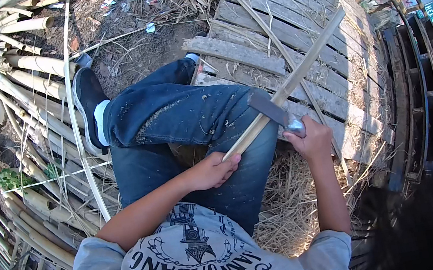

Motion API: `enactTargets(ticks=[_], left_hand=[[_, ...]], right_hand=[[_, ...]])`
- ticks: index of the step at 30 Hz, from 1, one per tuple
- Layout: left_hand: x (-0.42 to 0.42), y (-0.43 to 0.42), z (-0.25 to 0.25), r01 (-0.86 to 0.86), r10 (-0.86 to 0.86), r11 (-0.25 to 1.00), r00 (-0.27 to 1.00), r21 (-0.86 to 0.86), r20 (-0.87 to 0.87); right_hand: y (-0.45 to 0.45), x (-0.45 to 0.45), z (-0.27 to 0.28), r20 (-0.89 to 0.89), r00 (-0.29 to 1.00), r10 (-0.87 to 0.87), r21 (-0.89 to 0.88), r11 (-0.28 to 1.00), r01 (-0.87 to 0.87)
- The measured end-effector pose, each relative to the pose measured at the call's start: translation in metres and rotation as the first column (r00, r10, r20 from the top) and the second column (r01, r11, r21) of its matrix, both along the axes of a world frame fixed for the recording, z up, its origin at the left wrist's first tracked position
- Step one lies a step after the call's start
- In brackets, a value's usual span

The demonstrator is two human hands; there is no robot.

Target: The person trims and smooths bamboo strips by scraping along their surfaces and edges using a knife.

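My left hand (215, 170) is closed round the near end of a long bamboo strip (307, 62), which slants up and right across my thigh. A knife with a broad, dark blade (268, 109) and a shiny silver handle (296, 126) is gripped in my right hand (311, 137). Its blade lies across the strip, over my knee; whether the edge bites into the bamboo, I cannot tell. The jeans (178, 112) under the strip carry bits of shavings.
Bamboo poles (32, 62) are piled along the left. A slatted wooden platform (287, 9) lies ahead and right, with loose strips on it. Shavings (285, 203) cover the ground by my right leg. Stacked dark wooden frames (411, 102) stand at the far right.
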State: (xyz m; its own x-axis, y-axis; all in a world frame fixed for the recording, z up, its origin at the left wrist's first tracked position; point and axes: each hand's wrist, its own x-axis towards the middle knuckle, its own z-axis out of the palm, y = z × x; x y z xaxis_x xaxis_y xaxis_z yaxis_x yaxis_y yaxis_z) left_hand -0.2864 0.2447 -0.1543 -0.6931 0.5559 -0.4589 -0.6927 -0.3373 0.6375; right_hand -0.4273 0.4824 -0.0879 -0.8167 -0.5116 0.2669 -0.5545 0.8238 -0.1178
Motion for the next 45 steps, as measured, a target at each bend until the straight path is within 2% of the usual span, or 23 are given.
enactTargets(ticks=[1, 3, 5, 7, 9, 11, 13, 15, 17, 18, 19, 21, 23, 25, 27, 29, 31, 33, 34, 35, 37, 43, 45], left_hand=[[-0.003, -0.001, -0.001, 0.015, -0.015, 1.0, 1.0, -0.005, 0.002], [-0.003, 0.0, 0.001, 0.023, -0.023, 1.0, 1.0, 0.006, 0.013], [-0.002, 0.005, -0.003, -0.01, 0.01, 1.0, 1.0, 0.024, 0.023], [0.002, 0.004, -0.006, -0.035, 0.035, 0.999, 0.999, -0.009, -0.017], [0.002, 0.002, -0.002, -0.034, 0.032, 0.997, 0.999, -0.069, -0.027], [0.0, 0.0, -0.001, -0.019, 0.015, 0.994, 0.999, -0.106, -0.033], [-0.007, 0.002, 0.005, 0.002, -0.004, 0.999, 0.999, 0.047, 0.037], [-0.005, 0.002, -0.005, -0.015, 0.015, 1.0, 1.0, -0.002, 0.007], [-0.005, -0.004, -0.005, 0.006, -0.007, 0.997, 1.0, -0.071, -0.016], [-0.005, -0.005, -0.002, -0.001, -0.001, 0.998, 1.0, -0.064, -0.024], [-0.002, 0.0, 0.0, -0.01, 0.009, 0.999, 1.0, -0.042, -0.027], [-0.006, 0.006, 0.021, 0.001, -0.001, 0.996, 1.0, -0.09, -0.006], [-0.008, 0.005, 0.023, -0.018, 0.019, 0.986, 1.0, -0.169, 0.008], [0.0, 0.007, 0.015, -0.124, -0.017, 0.919, 0.936, -0.373, -0.352], [0.003, 0.007, 0.021, -0.089, -0.025, 0.924, 0.957, -0.373, -0.29], [0.007, 0.013, 0.022, -0.194, 0.019, 0.88, 0.926, -0.433, -0.377], [0.006, 0.009, 0.017, -0.184, -0.008, 0.884, 0.914, -0.431, -0.406], [0.005, 0.001, 0.017, -0.108, -0.004, 0.934, 0.95, -0.341, -0.311], [0.005, -0.003, 0.015, -0.036, 0.0, 0.975, 0.987, -0.221, -0.162], [0.006, -0.007, 0.013, -0.022, -0.017, 0.974, 0.985, -0.225, -0.17], [0.005, -0.014, 0.009, 0.089, -0.088, 0.988, 0.996, -0.122, 0.013], [0.015, -0.029, -0.004, 0.212, -0.221, 0.973, 0.968, 0.09, 0.115], [0.018, -0.033, -0.006, 0.229, -0.238, 0.97, 0.962, 0.075, 0.132]], right_hand=[[-0.009, 0.01, 0.008, 0.058, 0.972, 0.229, 0.164, 0.958, -0.235], [0.002, 0.002, -0.006, 0.084, 0.974, 0.212, 0.162, 0.961, -0.223], [0.027, -0.024, -0.029, -0.031, 0.993, -0.117, -0.067, 0.991, 0.114], [0.001, -0.004, -0.019, 0.042, 0.992, -0.119, -0.17, 0.978, 0.125], [-0.014, 0.016, -0.008, 0.108, 0.984, 0.142, 0.007, 0.99, -0.143], [0.005, -0.002, -0.019, 0.05, 0.99, 0.134, 0.088, 0.986, -0.138], [0.018, -0.025, -0.022, 0.023, 0.982, -0.187, -0.079, 0.979, 0.188], [0.005, -0.007, -0.021, 0.085, 0.986, -0.145, -0.151, 0.976, 0.156], [-0.015, 0.012, -0.006, 0.087, 0.978, 0.189, 0.003, 0.982, -0.19], [-0.01, 0.006, -0.011, 0.068, 0.976, 0.208, 0.011, 0.978, -0.21], [0.003, -0.004, -0.019, 0.075, 0.978, 0.193, 0.02, 0.981, -0.195], [0.023, -0.025, -0.029, -0.084, 0.984, -0.157, -0.119, 0.982, 0.146], [0.021, -0.017, -0.034, -0.099, 0.986, -0.132, -0.168, 0.979, 0.114], [0.009, 0.008, -0.041, 0.433, 0.891, -0.138, -0.398, 0.857, 0.327], [-0.003, 0.033, -0.043, 0.426, 0.892, -0.154, -0.352, 0.88, 0.32], [-0.015, 0.057, -0.047, 0.449, 0.888, -0.103, -0.435, 0.843, 0.317], [-0.022, 0.072, -0.055, 0.398, 0.91, -0.114, -0.482, 0.818, 0.313], [-0.026, 0.079, -0.06, 0.336, 0.934, -0.122, -0.542, 0.786, 0.298], [-0.027, 0.082, -0.06, 0.366, 0.919, -0.149, -0.541, 0.77, 0.34], [-0.027, 0.084, -0.059, 0.395, 0.901, -0.177, -0.538, 0.751, 0.383], [-0.025, 0.084, -0.055, 0.437, 0.876, -0.203, -0.517, 0.741, 0.43], [-0.025, 0.08, -0.043, 0.49, 0.849, -0.197, -0.47, 0.761, 0.447], [-0.027, 0.079, -0.043, 0.506, 0.84, -0.194, -0.466, 0.758, 0.456]])
